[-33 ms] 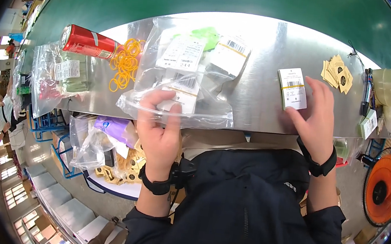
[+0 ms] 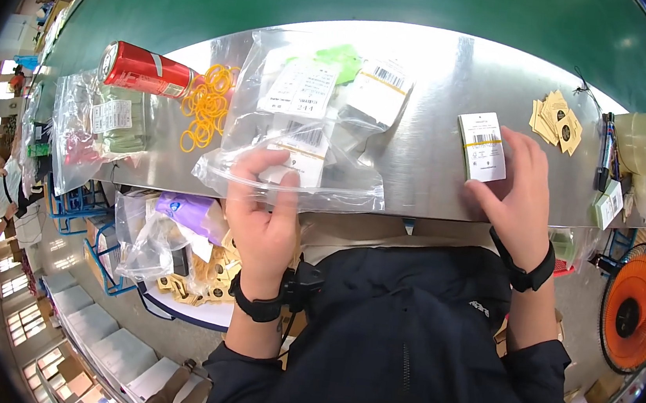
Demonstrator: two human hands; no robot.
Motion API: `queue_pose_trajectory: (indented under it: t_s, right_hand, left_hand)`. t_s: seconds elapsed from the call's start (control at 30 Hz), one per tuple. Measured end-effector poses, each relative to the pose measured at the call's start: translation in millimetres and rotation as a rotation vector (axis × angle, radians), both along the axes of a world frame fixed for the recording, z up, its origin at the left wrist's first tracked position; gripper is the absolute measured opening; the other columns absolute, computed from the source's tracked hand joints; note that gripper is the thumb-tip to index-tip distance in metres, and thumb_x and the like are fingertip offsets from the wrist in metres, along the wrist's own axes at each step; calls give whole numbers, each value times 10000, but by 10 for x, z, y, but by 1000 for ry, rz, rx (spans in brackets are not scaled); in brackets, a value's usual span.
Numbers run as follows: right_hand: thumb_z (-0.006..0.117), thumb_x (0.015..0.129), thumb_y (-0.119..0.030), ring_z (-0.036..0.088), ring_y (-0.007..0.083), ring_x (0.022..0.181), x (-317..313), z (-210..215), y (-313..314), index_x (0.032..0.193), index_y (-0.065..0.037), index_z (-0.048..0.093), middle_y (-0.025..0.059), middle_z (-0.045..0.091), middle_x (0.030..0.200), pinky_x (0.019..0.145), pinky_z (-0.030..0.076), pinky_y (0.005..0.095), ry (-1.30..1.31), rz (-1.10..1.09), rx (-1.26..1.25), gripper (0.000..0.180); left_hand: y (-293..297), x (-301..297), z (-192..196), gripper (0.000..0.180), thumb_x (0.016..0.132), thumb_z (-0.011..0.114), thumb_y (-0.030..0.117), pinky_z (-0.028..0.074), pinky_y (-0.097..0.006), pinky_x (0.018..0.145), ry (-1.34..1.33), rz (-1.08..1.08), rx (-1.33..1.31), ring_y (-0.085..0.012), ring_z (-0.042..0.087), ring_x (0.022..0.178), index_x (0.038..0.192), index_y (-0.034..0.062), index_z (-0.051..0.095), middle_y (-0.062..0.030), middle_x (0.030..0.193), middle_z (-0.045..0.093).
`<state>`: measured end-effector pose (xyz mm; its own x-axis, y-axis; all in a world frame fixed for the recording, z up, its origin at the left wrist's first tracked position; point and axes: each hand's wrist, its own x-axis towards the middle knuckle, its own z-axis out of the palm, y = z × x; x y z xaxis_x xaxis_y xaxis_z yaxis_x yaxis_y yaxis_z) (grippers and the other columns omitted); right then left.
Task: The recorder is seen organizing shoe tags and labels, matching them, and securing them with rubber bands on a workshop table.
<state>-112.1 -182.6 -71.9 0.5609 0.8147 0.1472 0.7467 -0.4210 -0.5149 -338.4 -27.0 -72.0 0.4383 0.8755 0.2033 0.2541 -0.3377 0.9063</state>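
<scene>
My left hand [image 2: 262,215] is at the near edge of a clear plastic bag [image 2: 246,107], fingers curled against its film. Inside the bag lie stacks of white cards, one stack [image 2: 304,156] banded in yellow right by my left fingertips, another [image 2: 380,93] at the upper right. A white label [image 2: 303,87] and something bright green [image 2: 342,60] show there too. My right hand [image 2: 522,183] is open beside a separate yellow-banded stack of white cards [image 2: 484,148] on the metal table, thumb near its lower corner and fingers along its right side.
Yellow rubber bands [image 2: 208,107] lie by a red can [image 2: 146,69] on its side; a filled bag [image 2: 111,120] is left. Tan tags [image 2: 559,122], pens [image 2: 605,152] and tape rolls [image 2: 636,144] sit right. An orange fan [image 2: 637,309] stands below the table's right end.
My right hand has shifted very slightly left beside the card stack. My left hand and the bag look unchanged.
</scene>
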Motion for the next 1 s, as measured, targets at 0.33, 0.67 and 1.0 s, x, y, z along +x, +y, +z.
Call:
queue_pose_trajectory:
  t_s: [0.33,0.67,1.0]
  right_hand:
    - [715,616,-121,473,323,999,23,-74,-33,1200,-19,425,153,478,1083,852,405,381,63,22,-12,660]
    - [673,618,-111,463,349,986,40,-100,-47,998,-15,470,174,478,1086,850,397,394,72,13,67,442]
    - [664,666,-128,444,346,1078,-307,161,81,1066,-17,497,176,461,1191,913,368,390,193,286,229,447]
  left_hand:
    - [-118,-102,-89,273,836,512,-16,431,-252,792,-220,72,-16,-137,524,920,1107,0,477,-87,1063,514]
    - [-113,95,-172,329,788,595,53,391,-348,878,-107,54,3,-246,504,1008,1103,-2,517,-147,1064,531]
    - [11,12,-29,517,713,665,179,355,-442,905,461,-89,396,-378,418,1092,1164,12,476,-216,1148,469]
